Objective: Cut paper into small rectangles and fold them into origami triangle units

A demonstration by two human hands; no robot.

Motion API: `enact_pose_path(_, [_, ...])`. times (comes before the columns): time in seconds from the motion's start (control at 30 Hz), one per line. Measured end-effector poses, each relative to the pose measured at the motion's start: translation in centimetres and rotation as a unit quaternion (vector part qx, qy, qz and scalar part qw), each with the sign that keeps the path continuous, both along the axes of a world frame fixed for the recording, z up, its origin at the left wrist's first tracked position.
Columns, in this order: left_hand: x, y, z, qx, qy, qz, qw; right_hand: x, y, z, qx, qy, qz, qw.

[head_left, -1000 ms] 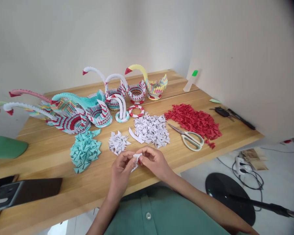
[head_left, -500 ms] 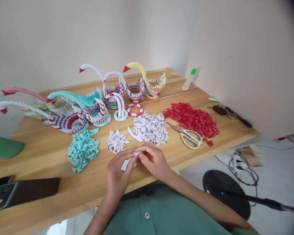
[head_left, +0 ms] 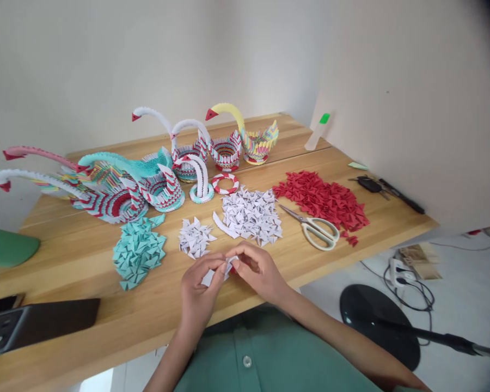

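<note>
Between the fingertips of both hands, near the table's front edge, is a small white folded paper piece (head_left: pixel 230 264). My left hand (head_left: pixel 202 286) pinches it from the left, and my right hand (head_left: pixel 261 275) pinches it from the right. More white paper and a bit of red show beneath the fingers, mostly hidden. Just beyond the hands lie a small heap of white paper triangles (head_left: pixel 195 238), a larger white heap (head_left: pixel 253 215) and a curved white strip (head_left: pixel 225 225). A heap of teal triangles (head_left: pixel 139 250) is to the left.
Several paper swans (head_left: pixel 163 188) line the back left, beside a red-and-white ring (head_left: pixel 225 184). Scissors (head_left: pixel 319 233) lie right of the hands, before a red triangle heap (head_left: pixel 322 198). A dark phone-like object (head_left: pixel 53 321) is at left; keys (head_left: pixel 369 184) sit at right.
Both hands have stayed close together, with the fingers shifting slightly around the white paper piece. Less of the red beneath my right hand shows now. The view has turned very slightly.
</note>
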State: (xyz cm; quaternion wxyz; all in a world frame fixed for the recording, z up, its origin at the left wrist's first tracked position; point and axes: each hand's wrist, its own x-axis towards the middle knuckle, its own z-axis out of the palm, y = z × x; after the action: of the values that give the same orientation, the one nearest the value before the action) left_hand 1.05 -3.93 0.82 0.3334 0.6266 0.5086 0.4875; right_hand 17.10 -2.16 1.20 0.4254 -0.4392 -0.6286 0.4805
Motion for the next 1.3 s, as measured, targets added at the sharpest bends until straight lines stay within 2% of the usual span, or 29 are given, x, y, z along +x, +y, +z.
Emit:
enact_pose_path(0.53, [0.1, -0.3, 0.2, 0.015, 0.022, 0.002, 1.0, 0.1, 0.0, 0.3, 0.051, -0.036, -0.01, 0.998])
enact_pose_path(1.0, [0.3, -0.9, 0.9, 0.064, 0.068, 0.014, 0.996, 0.1, -0.4, 0.2, -0.007, -0.002, 0.007, 1.0])
enact_pose_path(1.2, [0.4, -0.8, 1.1, 0.085, 0.079, 0.016, 0.993, 0.4, -0.3, 0.8, 0.009, 0.007, 0.033, 0.999])
enact_pose_path(1.3, [0.4, -0.7, 1.1, 0.104, 0.08, 0.01, 0.991, 0.4, -0.3, 0.8, 0.007, -0.003, 0.025, 1.0])
